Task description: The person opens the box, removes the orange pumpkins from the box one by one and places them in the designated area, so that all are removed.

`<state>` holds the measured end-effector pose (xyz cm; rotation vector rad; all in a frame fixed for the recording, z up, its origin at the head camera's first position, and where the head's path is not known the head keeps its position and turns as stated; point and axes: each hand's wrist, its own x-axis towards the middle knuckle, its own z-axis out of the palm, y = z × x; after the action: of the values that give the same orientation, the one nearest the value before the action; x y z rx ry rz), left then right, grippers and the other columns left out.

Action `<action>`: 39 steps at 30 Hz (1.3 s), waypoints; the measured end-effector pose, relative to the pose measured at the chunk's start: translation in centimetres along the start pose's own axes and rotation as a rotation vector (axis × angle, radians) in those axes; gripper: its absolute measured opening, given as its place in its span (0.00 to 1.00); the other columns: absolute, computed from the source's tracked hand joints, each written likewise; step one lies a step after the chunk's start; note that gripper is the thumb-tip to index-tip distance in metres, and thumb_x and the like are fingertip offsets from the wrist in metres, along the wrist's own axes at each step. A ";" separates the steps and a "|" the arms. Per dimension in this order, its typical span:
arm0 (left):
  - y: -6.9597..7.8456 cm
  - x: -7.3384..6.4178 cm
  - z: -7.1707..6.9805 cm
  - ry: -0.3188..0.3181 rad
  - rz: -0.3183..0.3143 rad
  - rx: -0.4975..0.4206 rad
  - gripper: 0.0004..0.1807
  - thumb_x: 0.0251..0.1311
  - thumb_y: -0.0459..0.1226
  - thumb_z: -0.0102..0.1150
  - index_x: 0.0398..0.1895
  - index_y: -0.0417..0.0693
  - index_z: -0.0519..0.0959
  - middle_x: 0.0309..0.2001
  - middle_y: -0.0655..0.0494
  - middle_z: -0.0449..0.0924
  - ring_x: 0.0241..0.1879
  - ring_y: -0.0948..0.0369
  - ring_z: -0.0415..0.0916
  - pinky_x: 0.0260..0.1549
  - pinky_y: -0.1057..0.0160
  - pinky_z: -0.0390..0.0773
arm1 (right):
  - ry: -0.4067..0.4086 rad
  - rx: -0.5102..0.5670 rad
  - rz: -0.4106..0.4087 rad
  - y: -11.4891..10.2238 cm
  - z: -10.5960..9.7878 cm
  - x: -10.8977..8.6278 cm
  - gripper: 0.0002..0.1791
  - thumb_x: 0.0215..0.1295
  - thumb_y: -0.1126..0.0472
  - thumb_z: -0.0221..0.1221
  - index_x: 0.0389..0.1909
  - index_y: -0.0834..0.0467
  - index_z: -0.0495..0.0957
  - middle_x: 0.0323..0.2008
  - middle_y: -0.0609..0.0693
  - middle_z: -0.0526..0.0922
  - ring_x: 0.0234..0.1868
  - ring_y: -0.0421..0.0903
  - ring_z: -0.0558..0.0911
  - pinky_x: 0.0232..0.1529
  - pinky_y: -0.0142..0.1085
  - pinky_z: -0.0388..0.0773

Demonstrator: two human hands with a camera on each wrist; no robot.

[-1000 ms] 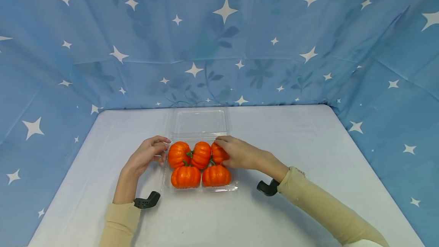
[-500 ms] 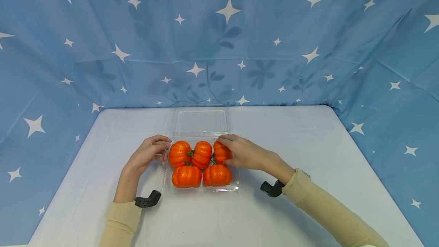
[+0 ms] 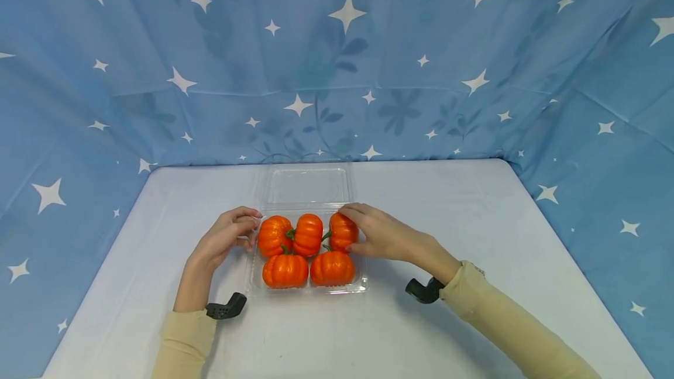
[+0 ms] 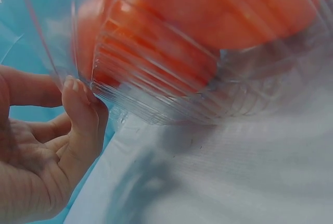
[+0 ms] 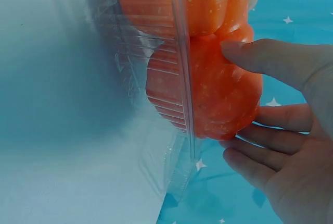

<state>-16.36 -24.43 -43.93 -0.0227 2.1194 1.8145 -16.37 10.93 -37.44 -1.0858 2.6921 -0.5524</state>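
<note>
Several orange toy pumpkins with green stems sit in a clear plastic clamshell container (image 3: 360, 285), three at the back and two in front. My right hand (image 3: 387, 235) holds the back right pumpkin (image 3: 343, 231). In the right wrist view its thumb lies across that pumpkin (image 5: 223, 96), with the fingers round the far side. My left hand (image 3: 226, 238) is at the container's left edge, beside the back left pumpkin (image 3: 274, 236). The left wrist view shows thumb and forefinger pinching the container's rim at its corner.
The container's clear lid (image 3: 309, 185) lies folded back behind it, toward the curtain. A white cloth covers the table (image 3: 447, 203). A blue star-patterned curtain (image 3: 337, 75) stands behind and at both sides. Dark camera mounts (image 3: 226, 307) are on both wrists.
My right hand has shifted slightly right with the back right pumpkin, widening the gap to the middle one and showing its stem. My left hand stays in place.
</note>
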 end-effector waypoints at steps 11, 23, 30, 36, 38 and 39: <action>0.2 0.1 0.0 0.004 -0.002 0.006 0.20 0.74 0.32 0.47 0.62 0.27 0.67 0.27 0.52 0.75 0.24 0.60 0.72 0.25 0.61 0.82 | 0.048 0.004 -0.043 0.6 -0.2 -0.4 0.42 0.59 0.57 0.73 0.70 0.70 0.67 0.66 0.62 0.71 0.62 0.55 0.78 0.58 0.43 0.83; 0.3 0.0 0.0 -0.001 0.003 0.015 0.19 0.75 0.32 0.47 0.62 0.26 0.66 0.27 0.53 0.76 0.24 0.60 0.72 0.25 0.62 0.82 | 0.099 0.139 -0.045 1.7 -0.3 -0.8 0.40 0.54 0.61 0.75 0.67 0.68 0.71 0.61 0.58 0.69 0.59 0.52 0.76 0.57 0.41 0.83; 0.1 0.1 0.0 0.003 0.008 0.011 0.20 0.74 0.32 0.47 0.62 0.26 0.67 0.28 0.53 0.75 0.24 0.60 0.72 0.24 0.62 0.82 | 0.122 0.180 -0.035 2.3 -0.1 -1.3 0.41 0.54 0.60 0.74 0.68 0.64 0.69 0.65 0.57 0.74 0.63 0.54 0.78 0.61 0.49 0.81; -0.2 0.2 0.1 -0.004 0.013 0.006 0.19 0.75 0.32 0.46 0.62 0.26 0.66 0.30 0.53 0.76 0.25 0.60 0.72 0.24 0.63 0.81 | 0.144 0.268 -0.039 3.0 0.5 -1.8 0.41 0.56 0.62 0.73 0.70 0.63 0.68 0.63 0.55 0.79 0.62 0.53 0.80 0.64 0.53 0.78; -0.2 0.2 0.1 -0.005 0.015 0.006 0.19 0.75 0.32 0.46 0.62 0.26 0.66 0.30 0.53 0.77 0.25 0.60 0.72 0.24 0.63 0.82 | 0.159 0.298 -0.045 3.1 0.7 -1.8 0.41 0.56 0.62 0.73 0.70 0.63 0.68 0.63 0.54 0.79 0.62 0.53 0.80 0.64 0.53 0.78; -0.3 0.2 0.1 -0.006 0.015 0.007 0.19 0.75 0.32 0.46 0.62 0.26 0.66 0.30 0.53 0.77 0.25 0.60 0.72 0.24 0.63 0.82 | 0.169 0.305 -0.051 3.2 0.8 -1.9 0.41 0.55 0.62 0.73 0.70 0.63 0.69 0.64 0.54 0.79 0.62 0.52 0.80 0.64 0.53 0.78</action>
<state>-16.45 -24.37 -44.24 0.0002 2.1270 1.8135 -16.82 14.17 -39.41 -1.0655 2.6041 -1.0676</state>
